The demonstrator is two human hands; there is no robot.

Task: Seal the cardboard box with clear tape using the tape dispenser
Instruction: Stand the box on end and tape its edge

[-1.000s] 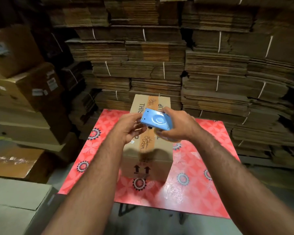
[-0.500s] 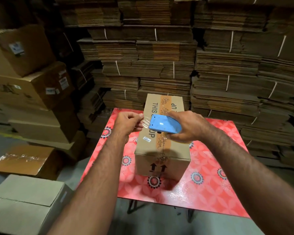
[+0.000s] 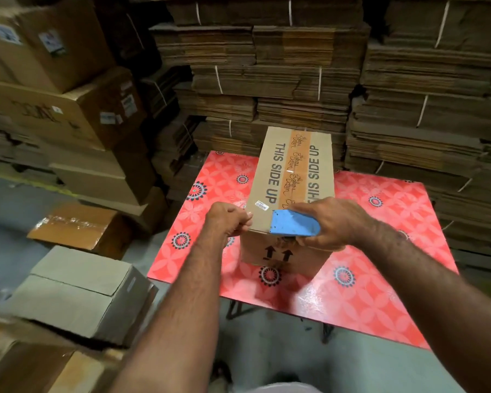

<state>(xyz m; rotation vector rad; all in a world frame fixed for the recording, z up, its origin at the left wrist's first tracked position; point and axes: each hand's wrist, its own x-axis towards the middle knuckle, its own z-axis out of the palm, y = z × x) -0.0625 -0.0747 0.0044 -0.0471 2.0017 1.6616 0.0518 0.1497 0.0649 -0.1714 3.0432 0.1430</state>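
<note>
A closed cardboard box (image 3: 270, 177) printed "THIS SIDE UP", with an orange printed strip along its top seam, stands on a red patterned table (image 3: 380, 268). My right hand (image 3: 335, 222) grips a blue tape dispenser (image 3: 294, 226) held at the box's near top edge. My left hand (image 3: 227, 219) is closed just left of the dispenser, by the box's near left corner, fingers pinched; the clear tape end between them is too faint to make out.
Bundled flat cardboard stacks (image 3: 295, 80) rise behind the table. Stacked cartons (image 3: 68, 109) stand at the left. A grey box (image 3: 80, 293) and a brown taped box (image 3: 77, 225) lie on the floor at the left, near the table's corner.
Both hands have dropped with the dispenser from above the box's top to its near top edge. My left hand has stayed pinched next to the dispenser's mouth.
</note>
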